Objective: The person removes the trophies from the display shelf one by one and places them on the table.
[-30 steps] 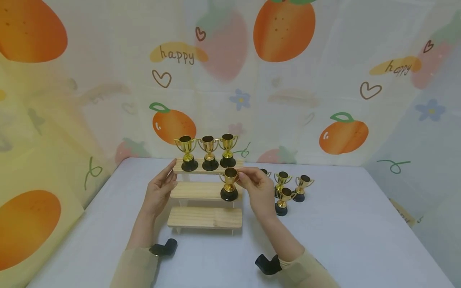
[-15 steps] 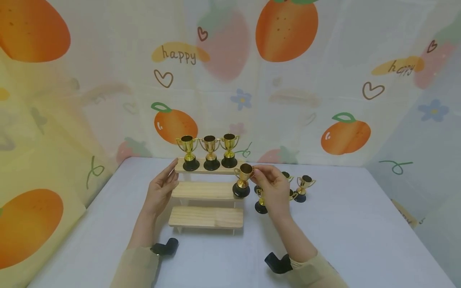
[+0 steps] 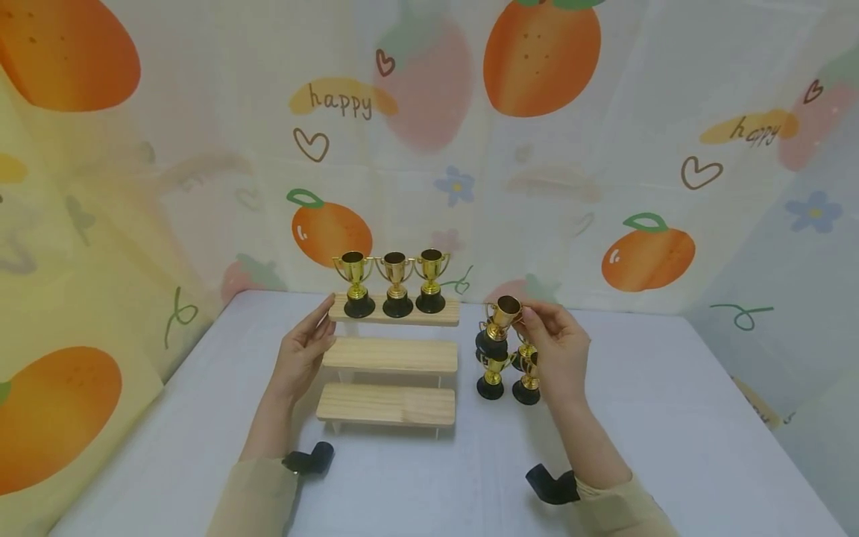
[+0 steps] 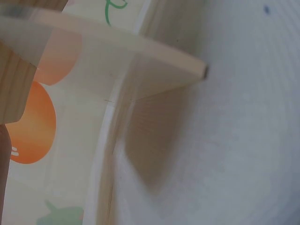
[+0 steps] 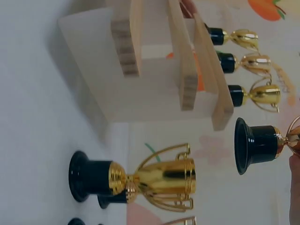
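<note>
My right hand [image 3: 562,350] pinches a small gold trophy cup [image 3: 502,319] with a black base by one handle. It is tilted and stands above several similar trophies [image 3: 492,371] to the right of a three-tier wooden display stand [image 3: 389,356]. The right wrist view shows the held trophy's black base [image 5: 257,143] off the tabletop. Three trophies [image 3: 397,277] stand upright in a row on the top tier. At the stand's left end, my left hand [image 3: 302,356] holds the top tier's edge; in the left wrist view only a finger sliver [image 4: 4,159] shows.
White cloth [image 3: 671,440] covers the table. Behind it hangs a fruit-print curtain [image 3: 537,179]. The stand's middle and lower tiers are bare. My right hand partly hides trophies at the right of the group.
My right hand has carried the trophy rightward from in front of the stand's middle tier to above the loose trophies. The left hand stays at the stand's left end.
</note>
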The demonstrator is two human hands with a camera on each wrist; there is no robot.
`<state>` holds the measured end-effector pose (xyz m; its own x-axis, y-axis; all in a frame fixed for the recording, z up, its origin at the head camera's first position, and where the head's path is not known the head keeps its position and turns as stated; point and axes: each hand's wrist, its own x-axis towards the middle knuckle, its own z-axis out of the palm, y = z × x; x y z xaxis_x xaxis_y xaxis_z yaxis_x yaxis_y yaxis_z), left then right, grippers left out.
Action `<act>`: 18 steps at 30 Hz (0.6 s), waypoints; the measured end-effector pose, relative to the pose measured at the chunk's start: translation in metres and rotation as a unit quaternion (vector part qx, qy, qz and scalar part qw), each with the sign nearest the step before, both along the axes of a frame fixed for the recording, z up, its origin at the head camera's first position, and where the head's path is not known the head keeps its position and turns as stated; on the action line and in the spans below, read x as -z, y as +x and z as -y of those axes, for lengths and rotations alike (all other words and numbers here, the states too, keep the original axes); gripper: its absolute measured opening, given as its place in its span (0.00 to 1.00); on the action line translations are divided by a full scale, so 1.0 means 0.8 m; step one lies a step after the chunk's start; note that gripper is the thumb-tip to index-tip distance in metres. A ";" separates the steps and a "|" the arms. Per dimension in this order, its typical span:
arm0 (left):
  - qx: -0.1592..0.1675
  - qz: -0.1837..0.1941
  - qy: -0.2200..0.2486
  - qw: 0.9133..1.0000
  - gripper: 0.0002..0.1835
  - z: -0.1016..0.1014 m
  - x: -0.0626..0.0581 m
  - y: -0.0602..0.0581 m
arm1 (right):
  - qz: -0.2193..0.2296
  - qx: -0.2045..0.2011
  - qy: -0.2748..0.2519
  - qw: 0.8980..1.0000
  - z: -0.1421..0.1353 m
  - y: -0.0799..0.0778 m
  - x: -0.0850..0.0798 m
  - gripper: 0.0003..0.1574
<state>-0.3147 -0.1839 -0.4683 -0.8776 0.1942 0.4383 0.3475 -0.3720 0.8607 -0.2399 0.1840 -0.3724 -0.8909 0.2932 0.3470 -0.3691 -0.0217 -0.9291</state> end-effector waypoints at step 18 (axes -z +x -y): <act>0.003 0.001 -0.004 1.000 0.35 0.001 -0.001 0.000 | -0.009 0.067 -0.023 0.997 -0.058 0.008 0.006 0.10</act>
<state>-0.3145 -0.1848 -0.4674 -0.8774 0.2026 0.4350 0.3436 -0.3675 0.8642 -0.2332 0.2307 -0.3769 -0.8360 0.4260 0.3459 -0.3884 -0.0139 -0.9214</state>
